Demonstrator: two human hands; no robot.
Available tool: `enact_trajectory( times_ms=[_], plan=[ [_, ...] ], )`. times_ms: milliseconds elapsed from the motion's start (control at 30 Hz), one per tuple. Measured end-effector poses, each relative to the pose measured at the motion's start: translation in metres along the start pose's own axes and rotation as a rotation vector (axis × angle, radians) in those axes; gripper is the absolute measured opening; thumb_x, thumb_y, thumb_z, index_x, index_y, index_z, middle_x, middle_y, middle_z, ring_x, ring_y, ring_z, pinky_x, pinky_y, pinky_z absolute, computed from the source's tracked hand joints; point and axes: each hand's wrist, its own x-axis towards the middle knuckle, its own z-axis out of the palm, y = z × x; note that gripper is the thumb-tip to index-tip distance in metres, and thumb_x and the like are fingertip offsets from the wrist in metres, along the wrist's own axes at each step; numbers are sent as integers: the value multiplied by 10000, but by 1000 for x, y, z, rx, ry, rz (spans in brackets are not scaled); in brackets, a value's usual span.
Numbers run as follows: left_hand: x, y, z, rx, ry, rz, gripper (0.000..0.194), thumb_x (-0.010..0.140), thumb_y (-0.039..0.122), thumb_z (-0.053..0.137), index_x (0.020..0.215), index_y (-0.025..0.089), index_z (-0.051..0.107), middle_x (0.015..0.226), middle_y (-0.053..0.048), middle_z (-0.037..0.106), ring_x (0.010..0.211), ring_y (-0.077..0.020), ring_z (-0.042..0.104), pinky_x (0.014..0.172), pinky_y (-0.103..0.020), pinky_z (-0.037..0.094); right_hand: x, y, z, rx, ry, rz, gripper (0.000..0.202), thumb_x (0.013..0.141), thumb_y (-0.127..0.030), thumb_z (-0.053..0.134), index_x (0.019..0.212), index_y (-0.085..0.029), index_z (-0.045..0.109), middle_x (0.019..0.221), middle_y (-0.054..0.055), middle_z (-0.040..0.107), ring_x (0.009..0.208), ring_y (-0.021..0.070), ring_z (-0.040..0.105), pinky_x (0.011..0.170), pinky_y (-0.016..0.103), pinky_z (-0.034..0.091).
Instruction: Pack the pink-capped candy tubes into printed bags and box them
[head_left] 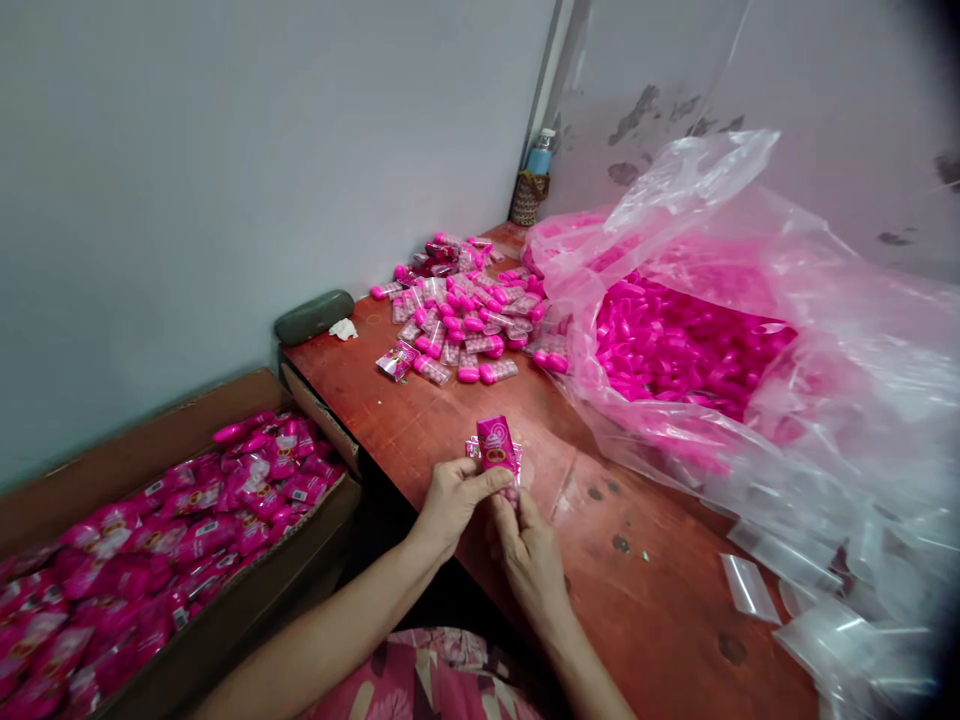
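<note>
Over the front edge of the red-brown table (405, 425), my left hand (459, 500) is closed on a pink printed packet (496, 442), its thumb across the lower part. My right hand (528, 550) pinches at the packet's lower end, where a bit of a clear, bead-filled part shows between the hands. Behind the packet, partly covered by it, more printed pink wrapping lies near the table top. Beyond the hands lies a pile of small clear containers with pink caps (469, 310), and a flat printed packet (397, 360) rests at its near side.
A large clear bag (772, 240) full of pink caps (675, 345) stands at the right. Clear empty sleeves (750, 588) lie at the right edge. A cardboard box (225, 400) of pink packets (202, 540) is at the left. A dark case (313, 317) and a bottle (541, 152) sit further back.
</note>
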Motion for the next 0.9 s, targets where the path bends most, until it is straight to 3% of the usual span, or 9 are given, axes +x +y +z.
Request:
enact_trajectory(
  times_ms=[133, 233, 333, 467, 567, 700, 767, 900],
  plan=[
    [-3, 0, 1, -24, -22, -39, 270, 639, 354, 680, 623, 95, 606, 475, -1, 546, 374, -87, 471, 400, -212, 373, 0, -2, 3, 329, -173, 129, 309, 823, -483, 432, 730, -191, 461, 444, -62, 463, 294, 53, 350, 284, 156, 239],
    [-2, 5, -1, -67, -80, -80, 276, 612, 334, 705, 572, 77, 612, 477, -4, 534, 425, -72, 472, 461, -204, 387, -2, -4, 6, 536, -212, 200, 345, 812, -520, 416, 773, -181, 464, 402, -82, 425, 239, 39, 261, 240, 149, 167],
    [0, 8, -6, -19, -139, -147, 308, 589, 369, 709, 600, 71, 633, 481, -22, 557, 412, -90, 485, 445, -221, 382, -3, -4, 6, 413, -186, 177, 344, 812, -517, 430, 739, -183, 460, 429, -71, 452, 272, 45, 325, 261, 144, 224],
    [0, 8, -11, 180, -79, -87, 329, 574, 411, 704, 609, 89, 646, 483, -27, 583, 416, -124, 518, 444, -241, 390, -2, -2, 1, 114, -121, 99, 345, 817, -508, 434, 700, -183, 455, 488, -49, 490, 355, 56, 414, 318, 146, 294],
    [-3, 8, -12, 251, -34, -24, 295, 586, 384, 708, 597, 97, 641, 507, -23, 592, 458, -125, 532, 473, -235, 402, 0, -1, -2, 166, -202, 134, 348, 823, -519, 408, 714, -189, 438, 470, -61, 472, 326, 52, 382, 305, 149, 269],
    [-5, 9, -9, 43, -59, -24, 288, 650, 377, 669, 635, 95, 611, 556, -25, 592, 475, -112, 532, 496, -241, 422, 1, -4, -2, 274, -296, 201, 341, 813, -523, 423, 763, -186, 438, 447, -73, 461, 283, 47, 342, 276, 153, 210],
    [-4, 8, -9, -22, -64, -50, 297, 665, 381, 656, 637, 91, 599, 566, -33, 591, 473, -115, 537, 489, -247, 429, 2, -5, -2, 249, -286, 199, 342, 811, -522, 427, 762, -184, 442, 460, -69, 469, 292, 48, 353, 281, 155, 220],
    [-3, 3, -10, 92, -34, -39, 294, 625, 364, 693, 631, 82, 610, 564, -48, 607, 492, -138, 563, 473, -242, 437, 2, -6, -3, 123, -209, 123, 331, 814, -505, 435, 717, -188, 446, 484, -62, 470, 335, 55, 386, 313, 160, 272]
  ],
)
